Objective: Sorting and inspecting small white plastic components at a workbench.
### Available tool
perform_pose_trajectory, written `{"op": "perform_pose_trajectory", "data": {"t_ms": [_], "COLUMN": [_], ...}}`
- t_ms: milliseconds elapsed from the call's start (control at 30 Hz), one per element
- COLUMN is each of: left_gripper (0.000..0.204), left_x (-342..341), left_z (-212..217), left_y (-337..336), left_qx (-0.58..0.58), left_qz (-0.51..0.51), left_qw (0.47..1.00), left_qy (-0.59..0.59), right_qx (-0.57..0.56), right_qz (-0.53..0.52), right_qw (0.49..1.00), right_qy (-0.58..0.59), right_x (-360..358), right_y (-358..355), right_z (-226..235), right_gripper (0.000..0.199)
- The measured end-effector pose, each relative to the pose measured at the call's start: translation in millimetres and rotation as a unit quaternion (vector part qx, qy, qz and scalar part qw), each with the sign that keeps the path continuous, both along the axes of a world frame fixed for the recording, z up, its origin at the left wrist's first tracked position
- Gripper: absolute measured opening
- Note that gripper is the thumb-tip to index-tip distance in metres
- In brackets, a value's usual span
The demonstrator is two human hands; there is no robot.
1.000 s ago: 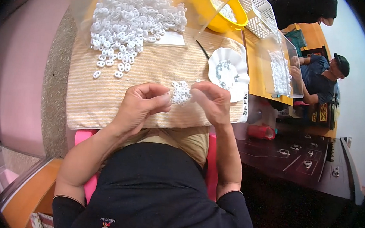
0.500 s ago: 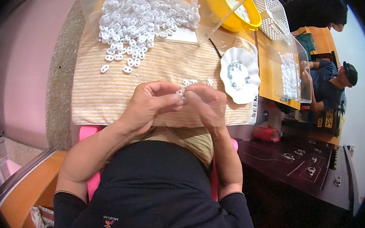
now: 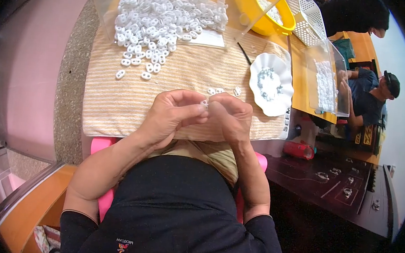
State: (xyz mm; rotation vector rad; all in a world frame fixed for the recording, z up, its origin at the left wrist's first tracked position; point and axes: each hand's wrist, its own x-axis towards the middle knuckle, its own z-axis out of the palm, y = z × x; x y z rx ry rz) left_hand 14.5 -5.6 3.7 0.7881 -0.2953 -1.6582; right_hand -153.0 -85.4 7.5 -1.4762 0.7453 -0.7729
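Above my lap, my left hand [image 3: 177, 111] is closed in a pinch on a small white plastic piece [image 3: 204, 103]. Fingertips of my right hand [image 3: 232, 117] meet it from the other side, pinched at the same piece; whether they hold a second small part is hidden. Just beyond the fingertips, a few white two-holed oval pieces [image 3: 219, 90] lie on the striped towel [image 3: 118, 105]. To the right stands a white scalloped dish [image 3: 280, 104] with small greyish, shiny parts in it.
A big heap of white two-holed ovals [image 3: 168, 17] spreads at the far left, by a clear plastic container. Behind are a yellow basin [image 3: 286, 28], a white perforated basket [image 3: 311, 16] and a thin black stick [image 3: 244, 52]. Rightward, another person [image 3: 369, 97] works at a clear bin [image 3: 340, 104].
The whole view has shifted slightly, with the table things sitting a little further right. Both hands stay together at the small white piece, fingers moving only slightly.
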Motion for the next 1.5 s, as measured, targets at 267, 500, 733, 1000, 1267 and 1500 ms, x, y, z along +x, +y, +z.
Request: {"op": "perform_pose_trajectory", "data": {"t_ms": [267, 500, 733, 1000, 1267, 1500], "left_gripper": [0.019, 0.018, 0.019, 0.019, 0.019, 0.019], "left_x": [0, 0, 0, 0, 0, -1], "left_z": [1, -1, 0, 0, -1, -2], "left_y": [1, 1, 1, 0, 0, 1], "left_qx": [0.003, 0.001, 0.001, -0.001, 0.004, 0.007], "left_qz": [0.007, 0.005, 0.004, 0.004, 0.001, 0.007], "left_qw": [1.0, 1.0, 1.0, 1.0, 1.0, 1.0], "left_qy": [0.009, 0.009, 0.003, 0.008, 0.005, -0.004], "right_qx": [0.019, 0.048, 0.058, 0.025, 0.036, 0.028], "right_qz": [-0.007, -0.015, 0.002, 0.038, 0.036, 0.052], "right_qw": [1.0, 0.999, 0.998, 0.999, 0.999, 0.998], "right_qy": [0.0, 0.0, 0.004, 0.007, 0.011, 0.025], "right_x": [2, 4, 2, -2, -1, -2], "right_y": [3, 5, 3, 1, 1, 1], "right_z": [-1, 3, 9, 7, 8, 7], "right_gripper": [0.01, 0.01, 0.01, 0.011, 0.012, 0.013]}}
